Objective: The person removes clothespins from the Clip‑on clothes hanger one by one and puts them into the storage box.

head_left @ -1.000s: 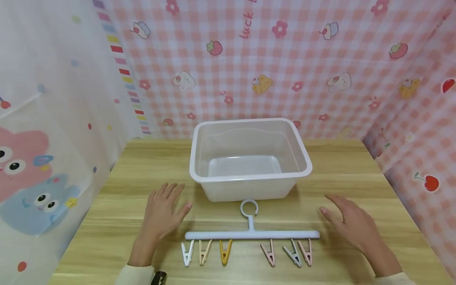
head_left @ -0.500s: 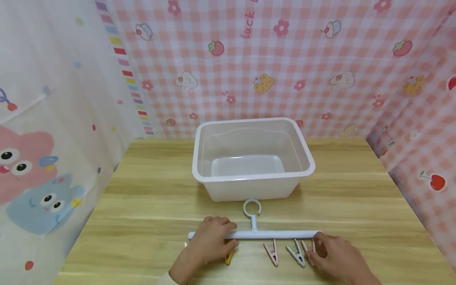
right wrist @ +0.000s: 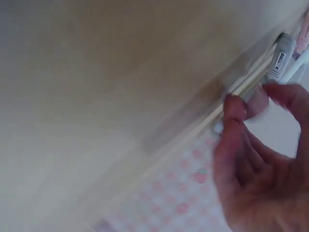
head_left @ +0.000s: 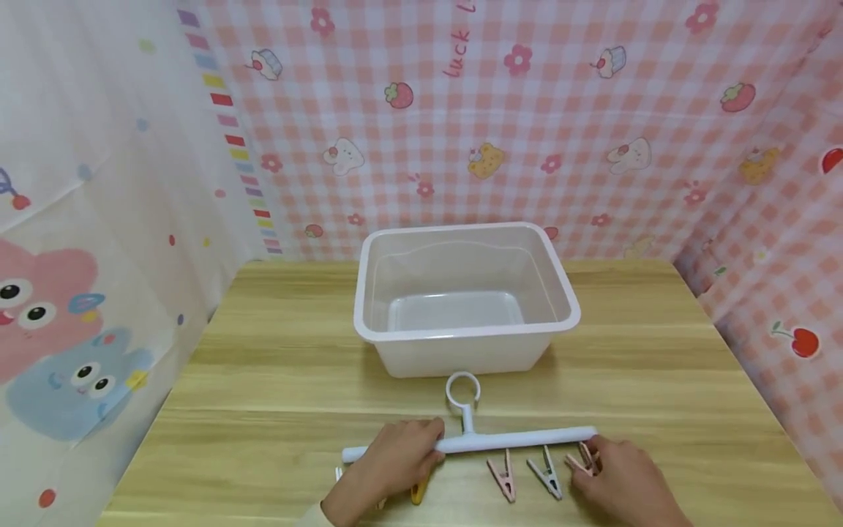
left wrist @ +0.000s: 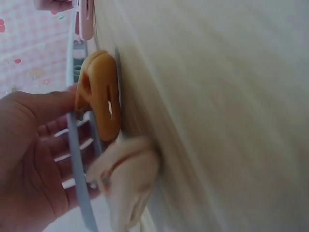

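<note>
A white hanger with a ring hook and a row of clips [head_left: 520, 440] lies tilted slightly, its right end raised higher in the head view. My left hand [head_left: 398, 462] grips its bar, thumb on the near side and fingers behind, beside the yellow clip [left wrist: 102, 99]. Below that one, a beige clip [left wrist: 130, 179] looks blurred in the left wrist view. At the bar's right end my right hand [head_left: 622, 476] pinches a pink clip [head_left: 582, 462] between thumb and fingers. A grey clip [head_left: 545, 479] and another pink clip [head_left: 503, 481] hang in between. The white clip is mostly hidden behind the left hand.
Behind the hanger stands a white plastic basin [head_left: 467, 335] with nothing in it, close to the ring hook. The wooden tabletop [head_left: 276, 366] extends to both sides. Patterned cloth [head_left: 435, 117] encloses the back and sides.
Both hands came in from the sides to the hanger, the left onto the bar, the right onto the end clip. The bar has tipped, left end nearer, and the right pink clip has turned.
</note>
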Action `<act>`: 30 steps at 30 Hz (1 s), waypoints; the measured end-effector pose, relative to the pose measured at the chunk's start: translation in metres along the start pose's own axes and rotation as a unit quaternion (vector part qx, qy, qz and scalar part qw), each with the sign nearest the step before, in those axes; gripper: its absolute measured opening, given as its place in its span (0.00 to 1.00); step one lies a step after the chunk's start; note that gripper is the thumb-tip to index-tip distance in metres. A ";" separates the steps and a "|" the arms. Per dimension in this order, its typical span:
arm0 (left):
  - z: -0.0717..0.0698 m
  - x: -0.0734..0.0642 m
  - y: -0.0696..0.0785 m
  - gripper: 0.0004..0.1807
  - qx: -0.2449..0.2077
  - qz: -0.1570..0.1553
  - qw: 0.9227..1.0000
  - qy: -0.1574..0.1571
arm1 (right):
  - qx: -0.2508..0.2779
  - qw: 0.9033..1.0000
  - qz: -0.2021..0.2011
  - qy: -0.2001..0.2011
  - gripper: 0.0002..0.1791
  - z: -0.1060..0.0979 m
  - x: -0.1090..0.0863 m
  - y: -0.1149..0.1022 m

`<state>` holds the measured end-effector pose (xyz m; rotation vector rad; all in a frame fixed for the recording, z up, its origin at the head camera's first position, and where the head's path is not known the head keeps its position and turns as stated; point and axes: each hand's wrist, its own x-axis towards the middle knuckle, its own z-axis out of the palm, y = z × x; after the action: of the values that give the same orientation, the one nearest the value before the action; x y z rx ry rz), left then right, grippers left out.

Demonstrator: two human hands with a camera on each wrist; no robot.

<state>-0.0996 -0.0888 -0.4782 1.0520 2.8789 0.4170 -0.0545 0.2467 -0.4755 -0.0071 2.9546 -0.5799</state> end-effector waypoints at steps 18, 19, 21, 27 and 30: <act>-0.072 -0.025 0.022 0.24 -0.060 0.129 0.975 0.171 | 0.476 0.822 -0.300 -0.086 0.27 -0.078 0.009 0.008; -0.077 -0.026 0.021 0.24 -0.040 0.129 0.973 0.187 | 0.508 0.797 -0.312 -0.102 0.27 -0.078 0.013 0.001; -0.087 -0.027 0.016 0.27 -0.004 0.131 0.968 0.214 | 0.568 0.740 -0.332 -0.140 0.27 -0.078 0.022 -0.013; -0.108 -0.035 0.002 0.37 0.073 0.119 0.949 0.283 | 0.649 0.649 -0.352 -0.184 0.30 -0.089 0.048 -0.054; -0.112 -0.038 -0.002 0.39 0.066 0.110 0.947 0.295 | 0.596 0.700 -0.367 -0.142 0.25 -0.095 0.057 -0.065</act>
<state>-0.0870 -0.1408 -0.3726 1.5035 3.3470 0.6603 -0.1249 0.2206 -0.3709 -1.0243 1.6412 -2.1739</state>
